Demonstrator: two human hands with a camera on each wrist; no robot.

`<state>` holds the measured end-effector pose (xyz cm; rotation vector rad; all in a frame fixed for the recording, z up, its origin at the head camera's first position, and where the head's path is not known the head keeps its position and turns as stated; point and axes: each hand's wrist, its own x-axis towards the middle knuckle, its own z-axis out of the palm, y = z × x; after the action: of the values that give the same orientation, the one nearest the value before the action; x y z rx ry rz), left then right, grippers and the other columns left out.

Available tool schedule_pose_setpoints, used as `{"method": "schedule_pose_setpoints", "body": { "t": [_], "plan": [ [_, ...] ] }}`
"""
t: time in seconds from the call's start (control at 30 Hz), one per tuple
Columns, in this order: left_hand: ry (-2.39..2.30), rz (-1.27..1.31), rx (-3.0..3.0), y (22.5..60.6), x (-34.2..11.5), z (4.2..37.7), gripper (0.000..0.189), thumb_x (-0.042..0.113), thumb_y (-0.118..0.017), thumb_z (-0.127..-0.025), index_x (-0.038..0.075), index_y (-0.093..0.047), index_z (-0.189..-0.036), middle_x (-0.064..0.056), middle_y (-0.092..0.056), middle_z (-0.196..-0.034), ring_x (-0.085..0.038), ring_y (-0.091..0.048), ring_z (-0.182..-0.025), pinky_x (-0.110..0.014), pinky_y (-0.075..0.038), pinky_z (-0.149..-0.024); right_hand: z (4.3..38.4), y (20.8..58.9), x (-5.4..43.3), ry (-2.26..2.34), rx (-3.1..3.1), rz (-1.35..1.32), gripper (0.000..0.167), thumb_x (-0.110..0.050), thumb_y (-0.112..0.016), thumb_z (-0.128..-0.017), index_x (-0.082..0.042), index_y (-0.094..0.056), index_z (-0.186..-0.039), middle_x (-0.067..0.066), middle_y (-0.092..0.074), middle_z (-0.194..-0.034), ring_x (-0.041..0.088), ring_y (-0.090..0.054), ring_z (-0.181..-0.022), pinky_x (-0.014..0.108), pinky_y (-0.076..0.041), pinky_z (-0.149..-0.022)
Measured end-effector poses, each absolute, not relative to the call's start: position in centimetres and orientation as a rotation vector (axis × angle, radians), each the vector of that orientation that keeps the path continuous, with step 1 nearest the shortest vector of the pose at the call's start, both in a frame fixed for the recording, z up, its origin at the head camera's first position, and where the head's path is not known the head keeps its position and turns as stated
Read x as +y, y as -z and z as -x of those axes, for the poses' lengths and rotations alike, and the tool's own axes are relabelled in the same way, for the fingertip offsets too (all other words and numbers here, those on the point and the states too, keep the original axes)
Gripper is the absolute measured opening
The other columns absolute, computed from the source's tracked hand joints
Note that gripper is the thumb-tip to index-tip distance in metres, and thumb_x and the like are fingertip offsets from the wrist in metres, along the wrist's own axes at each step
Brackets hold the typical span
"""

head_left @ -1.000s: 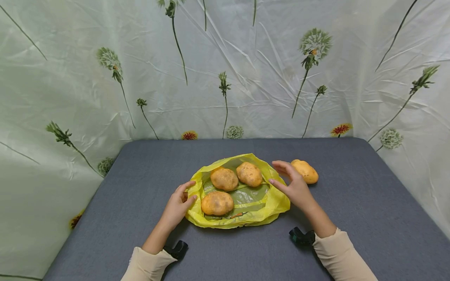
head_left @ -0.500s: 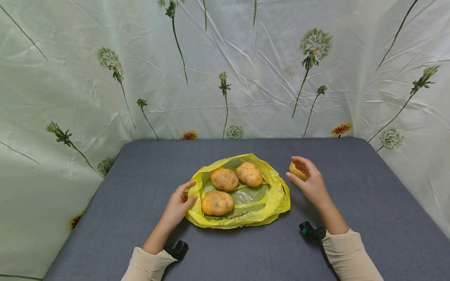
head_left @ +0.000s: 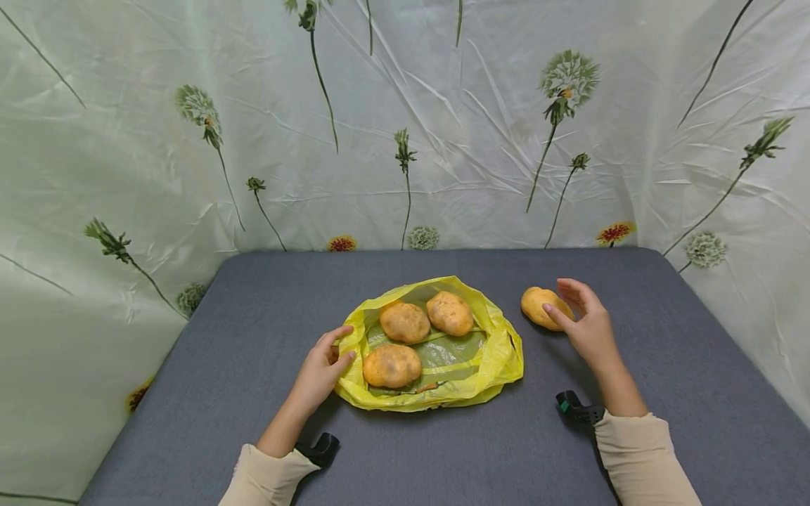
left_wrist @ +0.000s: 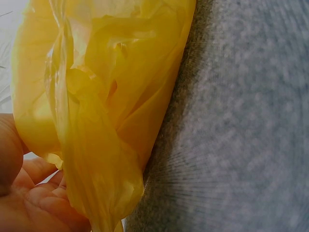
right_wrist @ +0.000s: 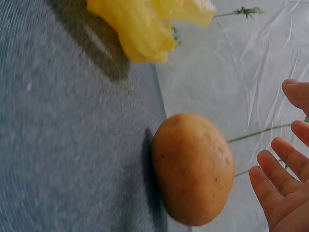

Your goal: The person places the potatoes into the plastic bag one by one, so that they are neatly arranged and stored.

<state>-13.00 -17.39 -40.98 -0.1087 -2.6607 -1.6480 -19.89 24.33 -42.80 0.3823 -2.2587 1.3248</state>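
Observation:
A yellow plastic bag (head_left: 500, 365) lies with its mouth spread in the middle of the table. Three potatoes show inside: one near the front left (head_left: 391, 365), one at the back left (head_left: 405, 322), one at the back right (head_left: 449, 313). My left hand (head_left: 319, 367) holds the bag's left rim between thumb and fingers; the left wrist view shows the fingers (left_wrist: 41, 195) partly behind the plastic. Right of the bag rests another potato (head_left: 538, 307) on the table. Over its right side is my right hand (head_left: 590, 325), fingers spread; the right wrist view shows a gap between fingers and potato (right_wrist: 193, 169).
A grey cloth-covered table (head_left: 430, 457) spreads beneath everything. Behind it hangs a pale curtain (head_left: 468, 126) with dandelion prints. Black camera mounts sit at the left wrist (head_left: 321, 450) and the right wrist (head_left: 577, 409).
My right hand has moved right, from the bag's right rim across the lone potato to its right side. My left hand, the bag and the potatoes look unmoved.

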Motion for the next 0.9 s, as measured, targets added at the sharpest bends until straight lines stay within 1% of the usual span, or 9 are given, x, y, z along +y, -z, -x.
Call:
{"method": "schedule_pose_setpoints", "body": {
  "t": [0.07, 0.13, 0.27, 0.4, 0.5, 0.6, 0.7, 0.73, 0.9],
  "plan": [
    [1.646, 0.121, -2.659, 40.7, -17.3, 12.9, 0.041, 0.000, -0.056, -0.086, -0.002, -0.045, -0.126, -0.017, -0.047, -0.106, -0.018, -0.045, -0.070, -0.024, -0.039, -0.056, 20.4, 43.9, 25.2, -1.304, -2.276, -0.363, 0.051, -0.014, -0.068, -0.080, -0.004, -0.047, -0.126, 0.019, -0.048, -0.119, 0.012, -0.046, -0.110, 0.016, -0.034, -0.090],
    [1.657, 0.109, -2.657, 41.3, -17.5, 13.1, 0.042, 0.001, -0.057, -0.086, 0.001, -0.046, -0.127, -0.015, -0.047, -0.107, -0.017, -0.046, -0.071, -0.023, -0.039, -0.056, 20.8, 44.6, 25.7, -1.287, -2.283, -0.341, 0.051, -0.016, -0.069, -0.080, -0.007, -0.048, -0.126, 0.015, -0.048, -0.120, 0.009, -0.046, -0.109, 0.015, -0.034, -0.089],
    [1.668, 0.112, -2.651, 42.9, -18.1, 13.8, 0.042, 0.006, -0.058, -0.087, 0.007, -0.048, -0.127, -0.011, -0.047, -0.108, -0.016, -0.047, -0.072, -0.024, -0.041, -0.056, 20.8, 44.9, 26.2, -1.270, -2.311, -0.292, 0.052, -0.021, -0.068, -0.081, -0.005, -0.047, -0.126, 0.015, -0.049, -0.119, 0.010, -0.047, -0.109, 0.014, -0.034, -0.088],
    [1.669, 0.141, -2.633, 43.7, -18.4, 14.1, 0.042, 0.007, -0.059, -0.086, 0.008, -0.048, -0.127, -0.012, -0.047, -0.108, -0.017, -0.048, -0.072, -0.025, -0.042, -0.056, 20.4, 44.8, 26.3, -1.260, -2.364, -0.231, 0.052, -0.023, -0.067, -0.082, -0.001, -0.046, -0.125, 0.017, -0.049, -0.119, 0.017, -0.047, -0.110, 0.011, -0.033, -0.086],
    [1.667, 0.153, -2.624, 43.8, -18.4, 14.1, 0.042, 0.007, -0.059, -0.086, 0.007, -0.048, -0.127, -0.012, -0.048, -0.109, -0.017, -0.049, -0.073, -0.025, -0.042, -0.056, 20.0, 44.3, 26.2, -1.280, -2.397, -0.193, 0.051, -0.019, -0.066, -0.082, 0.003, -0.045, -0.123, 0.019, -0.048, -0.119, 0.030, -0.047, -0.110, 0.014, -0.034, -0.086],
    [1.656, 0.157, -2.621, 43.7, -18.4, 14.1, 0.042, 0.007, -0.059, -0.086, 0.007, -0.048, -0.126, -0.012, -0.048, -0.108, -0.017, -0.049, -0.072, -0.025, -0.042, -0.056, 19.7, 44.0, 26.2, -1.294, -2.423, -0.186, 0.050, -0.015, -0.066, -0.082, 0.005, -0.045, -0.122, 0.021, -0.048, -0.119, 0.037, -0.046, -0.108, 0.015, -0.035, -0.086],
    [1.653, 0.158, -2.620, 43.7, -18.4, 14.1, 0.042, 0.006, -0.059, -0.086, 0.006, -0.048, -0.126, -0.012, -0.048, -0.107, -0.016, -0.048, -0.071, -0.025, -0.042, -0.055, 19.5, 44.1, 26.3, -1.306, -2.443, -0.185, 0.048, -0.013, -0.066, -0.082, 0.006, -0.045, -0.122, 0.022, -0.049, -0.118, 0.034, -0.047, -0.106, 0.012, -0.035, -0.082],
    [1.654, 0.158, -2.620, 43.7, -18.4, 14.1, 0.042, 0.006, -0.059, -0.086, 0.006, -0.048, -0.126, -0.012, -0.048, -0.108, -0.016, -0.049, -0.071, -0.025, -0.042, -0.055, 19.5, 44.2, 26.3, -1.318, -2.446, -0.187, 0.048, -0.012, -0.066, -0.082, 0.006, -0.045, -0.121, 0.022, -0.049, -0.117, 0.030, -0.047, -0.106, 0.011, -0.035, -0.082],
    [1.665, 0.152, -2.622, 43.7, -18.4, 14.1, 0.042, 0.006, -0.059, -0.086, 0.006, -0.048, -0.126, -0.012, -0.047, -0.107, -0.017, -0.049, -0.072, -0.025, -0.042, -0.056, 19.5, 44.7, 26.5, -1.400, -2.456, -0.199, 0.048, -0.012, -0.066, -0.082, 0.007, -0.044, -0.121, 0.024, -0.049, -0.117, 0.002, -0.046, -0.101, 0.009, -0.036, -0.080]
  ]
}}
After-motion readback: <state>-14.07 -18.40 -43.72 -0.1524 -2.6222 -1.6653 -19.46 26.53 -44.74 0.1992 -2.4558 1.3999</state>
